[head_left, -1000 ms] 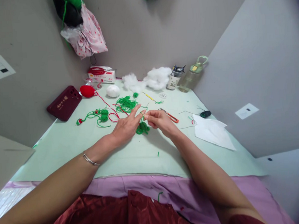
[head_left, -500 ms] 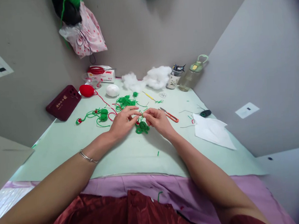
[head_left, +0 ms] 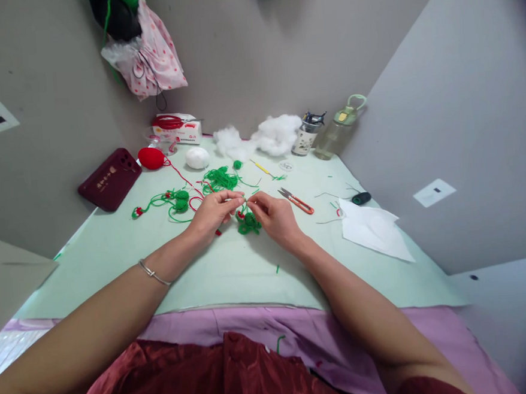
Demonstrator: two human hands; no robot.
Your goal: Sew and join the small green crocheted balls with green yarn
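Note:
My left hand (head_left: pixel 217 213) is closed, thumb and forefinger pinched on a thin green strand. My right hand (head_left: pixel 274 216) pinches at the same strand just beside it, fingertips nearly touching the left ones. Below the fingertips a green crocheted piece (head_left: pixel 249 223) with a bit of red lies on the pale green mat (head_left: pixel 250 276). Left of my hands are green crocheted balls (head_left: pixel 181 201) on a strand. Behind them lies a loose tangle of green yarn (head_left: pixel 219 179). Orange-handled snips (head_left: pixel 297 201) rest to the right of my right hand.
A red yarn ball (head_left: pixel 151 158), a white ball (head_left: pixel 197 158), white stuffing (head_left: pixel 277 136) and a yellow crochet hook (head_left: pixel 261 168) lie farther back. A dark red phone (head_left: pixel 110 180) is at left; white paper (head_left: pixel 374 230), a pen cup (head_left: pixel 306 135) and a bottle (head_left: pixel 340 128) are at right.
My left fingers, spread earlier, have closed into a pinch near my right fingertips. My right hand has shifted slightly left. A small red bit now shows beneath my left hand.

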